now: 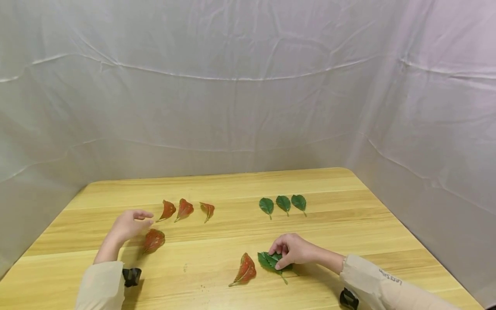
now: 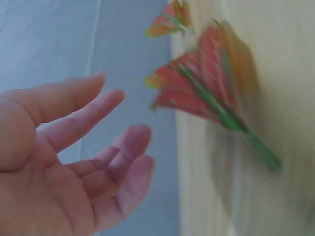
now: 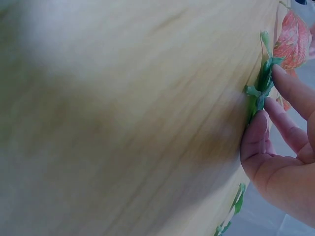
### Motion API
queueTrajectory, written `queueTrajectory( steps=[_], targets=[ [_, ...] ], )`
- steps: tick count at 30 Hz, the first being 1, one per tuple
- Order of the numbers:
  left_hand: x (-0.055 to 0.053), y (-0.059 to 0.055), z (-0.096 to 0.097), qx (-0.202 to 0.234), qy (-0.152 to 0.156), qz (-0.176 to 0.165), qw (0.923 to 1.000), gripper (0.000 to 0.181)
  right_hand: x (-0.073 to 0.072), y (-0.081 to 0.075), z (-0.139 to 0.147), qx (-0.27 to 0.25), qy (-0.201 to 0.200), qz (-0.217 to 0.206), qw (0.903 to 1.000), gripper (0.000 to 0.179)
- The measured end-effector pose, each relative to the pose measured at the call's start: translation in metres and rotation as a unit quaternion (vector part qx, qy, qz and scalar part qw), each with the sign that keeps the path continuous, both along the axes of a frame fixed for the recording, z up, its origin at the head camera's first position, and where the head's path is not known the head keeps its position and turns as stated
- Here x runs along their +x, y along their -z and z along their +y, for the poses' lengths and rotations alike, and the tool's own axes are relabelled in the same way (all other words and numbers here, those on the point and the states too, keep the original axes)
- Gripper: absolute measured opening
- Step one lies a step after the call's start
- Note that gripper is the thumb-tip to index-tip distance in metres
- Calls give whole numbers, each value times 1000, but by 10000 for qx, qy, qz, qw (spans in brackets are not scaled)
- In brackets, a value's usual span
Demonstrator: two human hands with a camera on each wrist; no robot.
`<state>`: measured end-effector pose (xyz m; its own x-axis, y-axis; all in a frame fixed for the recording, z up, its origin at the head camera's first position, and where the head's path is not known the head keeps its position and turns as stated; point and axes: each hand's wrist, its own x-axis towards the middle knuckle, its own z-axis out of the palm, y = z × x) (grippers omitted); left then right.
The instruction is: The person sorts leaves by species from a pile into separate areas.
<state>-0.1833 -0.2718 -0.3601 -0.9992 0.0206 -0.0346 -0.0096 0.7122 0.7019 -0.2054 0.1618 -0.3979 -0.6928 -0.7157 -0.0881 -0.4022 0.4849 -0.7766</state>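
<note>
My right hand [image 1: 296, 249] pinches a green leaf [image 1: 267, 261] between thumb and fingers, low over the front of the table. Another green leaf overlaps it there, partly hidden by the hand. Just left of them lies a curled red leaf [image 1: 246, 270]. On the left side, my left hand [image 1: 129, 224] hovers with nothing in it, its fingers loosely bent and spread. Beside and below its fingertips is a red leaf [image 1: 155, 240], folded along a green midrib in the left wrist view.
Three red leaves [image 1: 185, 208] form a row at the back left of the wooden table [image 1: 232, 185]. Three green leaves [image 1: 283, 203] stand in a row at the back right, stems toward me. Pale grey cloth [image 1: 232, 107] encloses the table's back and sides.
</note>
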Motion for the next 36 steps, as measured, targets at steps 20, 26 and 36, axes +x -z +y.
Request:
queueTrajectory(
  steps=[20, 26, 36],
  targets=[
    [-7, -6, 59, 30, 457, 819, 9956, 18, 1, -2, -2, 61, -6, 106, 9999, 20],
    [-8, -4, 78, 61, 722, 751, 9945, 17, 2, -2, -2, 63, -27, 159, 9999, 19],
    [-9, 6, 103, 112, 1459, 815, 9859, 18, 2, -1, -3, 114, 17, 230, 9997, 20]
  ],
)
